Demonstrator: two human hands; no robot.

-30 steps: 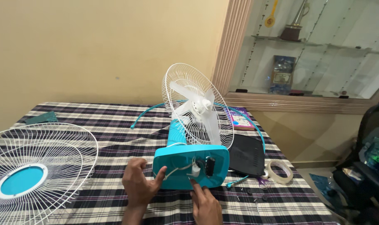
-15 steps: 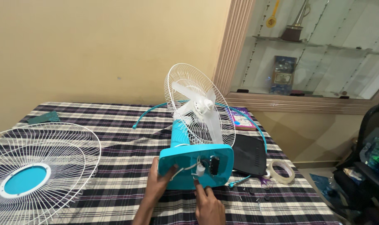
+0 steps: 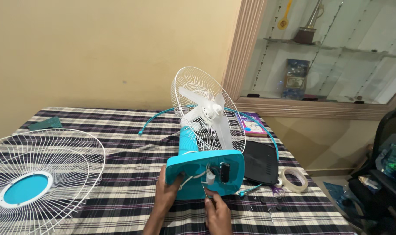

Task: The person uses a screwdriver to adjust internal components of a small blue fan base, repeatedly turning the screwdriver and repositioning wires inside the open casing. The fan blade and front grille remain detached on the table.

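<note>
Fan laid on its side on the checked worktop, opened teal base facing the person — left hand closed round the base's edge to steady it, right hand pinching a thin tool at the wiring inside.

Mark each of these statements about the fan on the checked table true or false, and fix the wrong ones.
1. The left hand grips the edge of the turquoise fan base. True.
2. The front fan guard is mounted on the fan. False: it lies flat on the checked tablecloth, at the left.
3. The right hand rests on the roll of tape. False: it is at the underside of the base, by the white wires; the tape lies apart, at the right.
4. The white fan blades sit in front of the rear guard. True.
5. A black flat case lies beside the base. True.
</note>
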